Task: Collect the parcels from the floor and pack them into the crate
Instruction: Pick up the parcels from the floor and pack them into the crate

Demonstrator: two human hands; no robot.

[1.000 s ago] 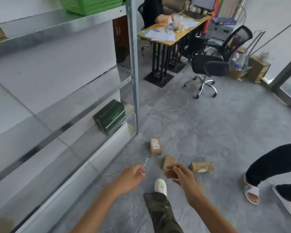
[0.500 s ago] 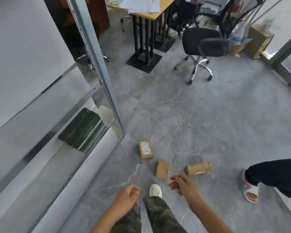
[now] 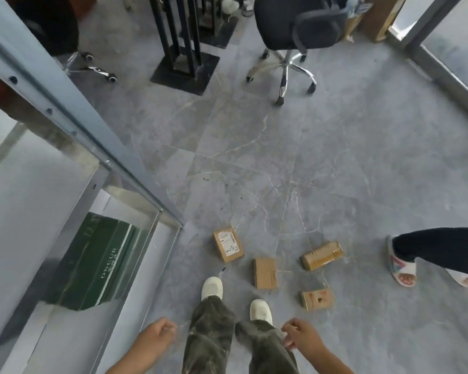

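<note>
Hanging loosely curled, empty: left hand (image 3: 157, 337), right hand (image 3: 301, 337); four parcels (image 3: 264, 273) on floor (image 3: 254, 157).

Soft, even daylight fills the room, brightest far ahead of my fingers (image 3: 166, 327) and off to their right, at the glass panels (image 3: 454, 44). Shadows on the grey floor (image 3: 254, 157) are faint and short. Left of my fingers the metal shelf (image 3: 65, 184) gives back a pale glare and mirror-like reflections. The wide lens bends straight lines near the edges, the corners smear with blur, and the parcels (image 3: 264, 273) just ahead of my fingers look slightly soft.
</note>
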